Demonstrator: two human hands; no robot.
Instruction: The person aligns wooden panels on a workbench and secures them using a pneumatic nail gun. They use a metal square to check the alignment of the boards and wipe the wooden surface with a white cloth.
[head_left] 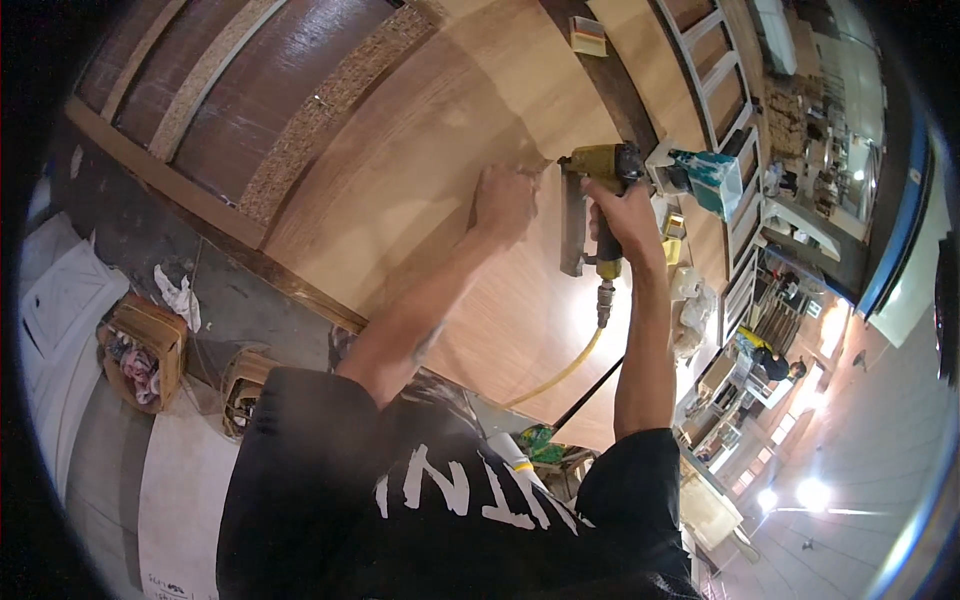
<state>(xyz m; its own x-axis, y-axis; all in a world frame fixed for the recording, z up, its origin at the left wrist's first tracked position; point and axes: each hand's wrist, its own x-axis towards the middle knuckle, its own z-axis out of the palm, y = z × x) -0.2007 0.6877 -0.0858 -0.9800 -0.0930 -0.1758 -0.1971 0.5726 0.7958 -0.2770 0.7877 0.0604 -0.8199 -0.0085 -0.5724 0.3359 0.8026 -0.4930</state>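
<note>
My right hand (628,222) is wrapped round the handle of a yellow and black air nail gun (600,162). Its long dark magazine (574,225) points down toward me, and a yellow air hose (560,375) runs from the metal coupling under the grip. My left hand (505,205) rests low over a large brown wooden panel (410,215), left of the gun's nose. Its fingers are curled together and slightly blurred. Whatever they may pinch is too small to make out. The nose of the gun is just right of these fingers, apart from them.
Wooden strips (335,105) form a frame at the far left. Right of the gun stand a teal and white container (712,182) and a clear plastic bag (695,318). A box of rags (140,360) sits lower left. Another person (775,363) is far off at right.
</note>
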